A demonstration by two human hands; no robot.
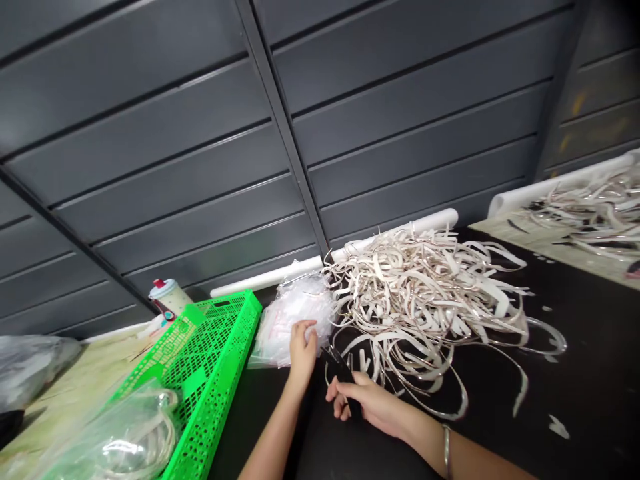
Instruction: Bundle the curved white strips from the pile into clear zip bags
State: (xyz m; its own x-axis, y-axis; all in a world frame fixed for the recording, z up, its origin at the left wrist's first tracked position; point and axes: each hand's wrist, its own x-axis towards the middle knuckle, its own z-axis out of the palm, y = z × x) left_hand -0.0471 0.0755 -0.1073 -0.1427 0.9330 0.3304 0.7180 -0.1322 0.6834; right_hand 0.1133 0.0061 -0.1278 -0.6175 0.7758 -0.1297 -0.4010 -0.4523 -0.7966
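Note:
My right hand [367, 400] is wrapped round a pair of black scissors [343, 367], whose tips point up and to the left. My left hand [303, 343] is at the near edge of a heap of clear plastic bags [295, 313]. Its fingers are bent, with a gap between forefinger and thumb, and nothing shows in them. Just beyond the scissors spreads a large tangle of white and silvery strips [410, 293], some curling down beside my right hand.
A green plastic basket [220, 393] stands at the left, with a clear bag of coiled strips [135, 440] over it. Behind it is a lidded cup [170, 297]. White rolls [435, 219] lie along the grey panelled wall [200, 133]. More strips [600, 207] lie at far right.

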